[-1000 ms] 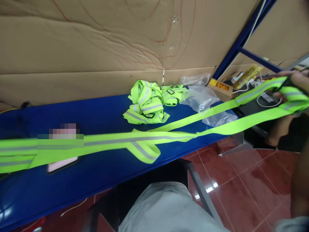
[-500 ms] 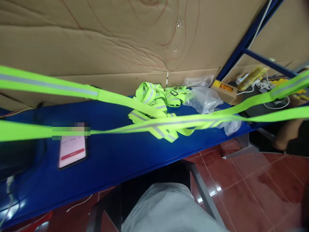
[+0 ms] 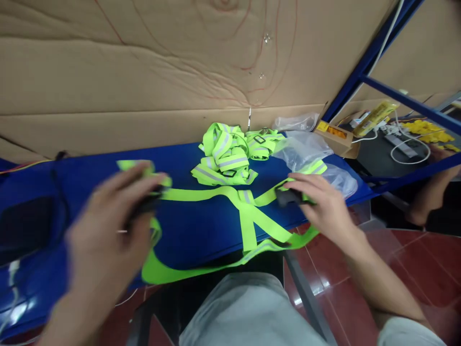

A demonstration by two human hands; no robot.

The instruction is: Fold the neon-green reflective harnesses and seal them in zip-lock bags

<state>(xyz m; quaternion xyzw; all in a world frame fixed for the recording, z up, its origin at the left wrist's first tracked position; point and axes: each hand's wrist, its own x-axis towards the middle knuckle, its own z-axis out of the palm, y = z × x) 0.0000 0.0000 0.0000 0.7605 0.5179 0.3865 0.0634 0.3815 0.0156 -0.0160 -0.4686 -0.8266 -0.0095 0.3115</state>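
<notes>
A neon-green reflective harness (image 3: 247, 218) of flat straps with grey stripes spans the space between my hands, over the front edge of the blue table. My left hand (image 3: 111, 230), smeared by motion, is closed around a dark buckle end of it, with green strap coming out above and below the fingers. On the other side my right hand (image 3: 326, 206) pinches a black buckle (image 3: 288, 196) between thumb and fingers. Beyond the harness lies a heap of similar green reflective straps (image 3: 226, 149), some with black slide adjusters.
The blue table (image 3: 194, 226) backs onto a cardboard wall (image 3: 144, 81). Clear plastic bags (image 3: 304, 149) and a small carton (image 3: 336, 137) stand at the right, beside a blue metal frame (image 3: 403, 93). A black flat object (image 3: 27, 228) and cables lie left. A person's arm (image 3: 432, 187) shows far right.
Both hands have come into view, moving inward and lower with the harness. The straps, stretched wide across the view before, now hang slack. The phone at the left is now hidden behind my left hand.
</notes>
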